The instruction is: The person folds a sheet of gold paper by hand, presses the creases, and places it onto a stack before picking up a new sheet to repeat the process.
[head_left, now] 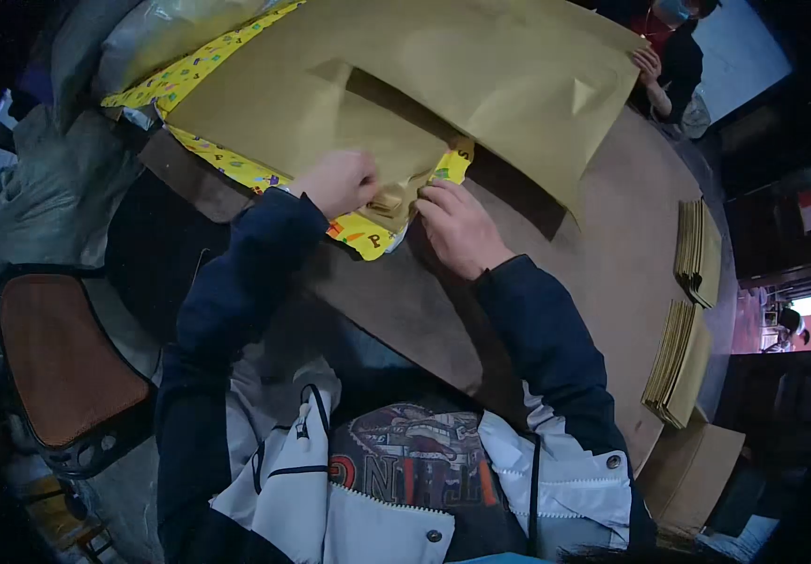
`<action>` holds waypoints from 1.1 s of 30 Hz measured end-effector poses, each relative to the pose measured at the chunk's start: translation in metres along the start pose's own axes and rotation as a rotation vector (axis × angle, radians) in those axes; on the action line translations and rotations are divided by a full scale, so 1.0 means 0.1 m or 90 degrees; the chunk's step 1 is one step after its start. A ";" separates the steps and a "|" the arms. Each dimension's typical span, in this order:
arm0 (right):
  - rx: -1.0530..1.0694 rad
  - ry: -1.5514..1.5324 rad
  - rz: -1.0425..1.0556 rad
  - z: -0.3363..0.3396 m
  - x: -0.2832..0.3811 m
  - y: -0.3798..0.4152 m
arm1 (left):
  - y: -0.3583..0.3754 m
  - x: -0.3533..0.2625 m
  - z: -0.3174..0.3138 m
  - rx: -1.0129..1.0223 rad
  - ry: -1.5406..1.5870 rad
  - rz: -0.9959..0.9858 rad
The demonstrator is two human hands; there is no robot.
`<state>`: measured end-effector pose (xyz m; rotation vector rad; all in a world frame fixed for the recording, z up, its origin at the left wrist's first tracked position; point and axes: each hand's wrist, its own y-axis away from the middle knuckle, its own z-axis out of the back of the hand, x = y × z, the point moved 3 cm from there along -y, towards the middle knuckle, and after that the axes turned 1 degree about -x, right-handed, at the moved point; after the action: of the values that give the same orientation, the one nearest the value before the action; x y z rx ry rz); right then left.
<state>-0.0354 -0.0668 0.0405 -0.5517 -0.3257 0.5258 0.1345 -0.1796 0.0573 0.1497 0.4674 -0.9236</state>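
A large sheet of brown paper [265, 103] with a yellow printed underside lies over the table's near left part. My left hand [338, 183] is closed and rests on the sheet near its front corner; what its curled fingers hold, if anything, is hidden. Just beside those fingers the brown paper is creased into a small fold [387, 200]. My right hand [462, 226] is closed on the sheet's right edge, where the yellow printed side [452, 164] turns up. Below both hands, the yellow corner [363, 237] hangs toward me.
Across the brown table [603, 282], another person's hand [648, 68] touches a raised brown sheet [518, 85]. Two stacks of folded brown paper [697, 252] [676, 362] lie along the right edge. An orange-brown chair [72, 357] stands left, beside grey covered bundles [44, 207]. A cardboard box [692, 470] is lower right.
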 end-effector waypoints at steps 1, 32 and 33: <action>0.002 0.000 0.002 -0.03 -0.05 0.01 | 0.00 0.02 -0.01 -0.011 0.020 0.002; -0.121 -0.049 0.016 -0.05 -0.14 -0.47 | 0.18 -0.27 0.04 -0.268 0.087 -0.087; -0.102 -0.034 0.019 -0.02 -0.14 -0.48 | 0.15 -0.27 0.04 -0.308 0.048 -0.087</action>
<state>-0.0277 -0.1095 0.0644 -0.7000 -0.4134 0.5466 0.1339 -0.1519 0.0724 -0.2915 0.7641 -0.9155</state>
